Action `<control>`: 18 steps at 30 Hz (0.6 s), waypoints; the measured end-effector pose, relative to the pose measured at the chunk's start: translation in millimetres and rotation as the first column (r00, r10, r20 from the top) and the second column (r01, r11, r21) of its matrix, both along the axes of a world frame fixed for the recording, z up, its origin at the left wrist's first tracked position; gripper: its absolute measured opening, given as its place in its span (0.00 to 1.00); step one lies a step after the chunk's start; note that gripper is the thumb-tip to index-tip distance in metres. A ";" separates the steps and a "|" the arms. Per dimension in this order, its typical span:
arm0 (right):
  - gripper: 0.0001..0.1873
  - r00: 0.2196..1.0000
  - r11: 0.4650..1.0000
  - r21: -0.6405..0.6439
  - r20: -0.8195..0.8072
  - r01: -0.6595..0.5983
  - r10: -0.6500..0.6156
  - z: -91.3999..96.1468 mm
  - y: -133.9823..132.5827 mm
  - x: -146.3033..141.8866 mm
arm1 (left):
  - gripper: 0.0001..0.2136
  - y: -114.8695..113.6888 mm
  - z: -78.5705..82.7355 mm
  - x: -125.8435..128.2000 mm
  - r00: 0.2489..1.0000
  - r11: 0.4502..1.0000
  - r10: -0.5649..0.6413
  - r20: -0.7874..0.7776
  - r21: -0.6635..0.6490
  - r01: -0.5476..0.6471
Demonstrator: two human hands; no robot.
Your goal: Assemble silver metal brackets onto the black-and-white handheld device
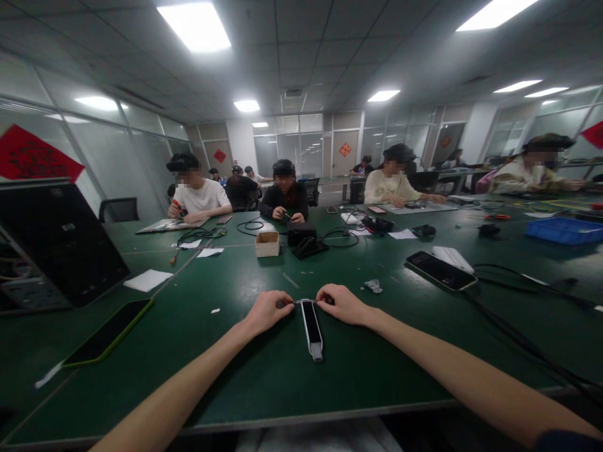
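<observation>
On the green-topped workbench (226, 383), in the head view, an elongated black-and-white plastic device (311, 328) was found lying flat between the forearms, its length pointing away from the wearer. A thin metallic wire (298, 302) was seen at its far end. The left hand (267, 312) and right hand (342, 304) were placed on either side, their fingertips (287, 303) closed in a pinch on the wire, although the exact grip was partly hidden. The device was judged light and rigid, best held by its long sides; the wire was judged slender and easily bent. A black smartphone in a green case (108, 333) lay to the left, and a black smartphone with a gold edge (441, 270) to the right. Farther along the bench, a small cardboard box (267, 244) and a blue plastic tray (564, 230) were noted. A seated co-worker in black (284, 194) was recorded beneath white ceiling panel lights (193, 26).
</observation>
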State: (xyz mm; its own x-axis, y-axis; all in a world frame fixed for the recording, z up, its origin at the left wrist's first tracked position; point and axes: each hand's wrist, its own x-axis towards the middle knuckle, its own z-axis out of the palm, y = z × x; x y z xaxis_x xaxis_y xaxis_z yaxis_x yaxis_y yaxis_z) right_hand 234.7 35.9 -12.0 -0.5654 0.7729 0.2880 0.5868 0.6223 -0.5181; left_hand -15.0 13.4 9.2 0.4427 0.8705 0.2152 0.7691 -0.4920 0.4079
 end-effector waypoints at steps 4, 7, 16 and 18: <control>0.08 1.000 1.000 0.011 -0.007 -0.011 0.011 -1.8 1.0 0.4 | 0.10 0.6 -1.3 -1.1 1.000 1.000 -0.013 0.008 -0.010 0.013; 0.07 1.000 1.000 0.022 -0.018 -0.014 0.015 -3.9 2.3 0.4 | 0.10 0.3 -2.0 -0.8 0.999 1.000 -0.008 0.034 -0.012 0.008; 0.08 1.000 1.000 -0.002 -0.015 -0.011 0.011 -2.2 1.6 1.2 | 0.11 1.2 -4.3 -1.9 0.999 1.000 -0.028 0.046 -0.009 0.029; 0.08 1.000 1.000 0.005 -0.019 -0.013 0.013 -1.8 1.0 0.7 | 0.11 0.7 -3.5 -1.5 0.999 0.999 -0.032 0.029 -0.014 0.032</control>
